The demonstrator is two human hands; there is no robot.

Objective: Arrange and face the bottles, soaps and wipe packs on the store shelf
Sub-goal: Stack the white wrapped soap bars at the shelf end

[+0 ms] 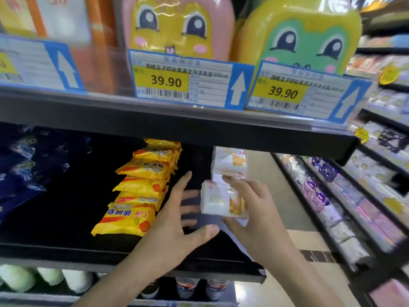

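My right hand (pixel 256 216) grips a white soap pack with an orange picture (pixel 218 200) above the right end of the dark middle shelf (pixel 66 251). Behind it stands a stack of the same white soap packs (pixel 230 161). My left hand (pixel 177 220) hovers open with spread fingers just left of the held pack, not touching it. A leaning stack of yellow and orange soap packs (pixel 137 191) sits to the left of my left hand. Dark blue packs (pixel 24 165) fill the shelf's left end.
The upper shelf carries a pink-and-yellow cartoon bottle (pixel 174 27), a yellow-and-green frog bottle (pixel 305 38) and price tags reading 39.90 (pixel 166 82). Bottle caps (pixel 48 276) show on the shelf below. A neighbouring rack of packaged goods (pixel 345 202) runs along the right.
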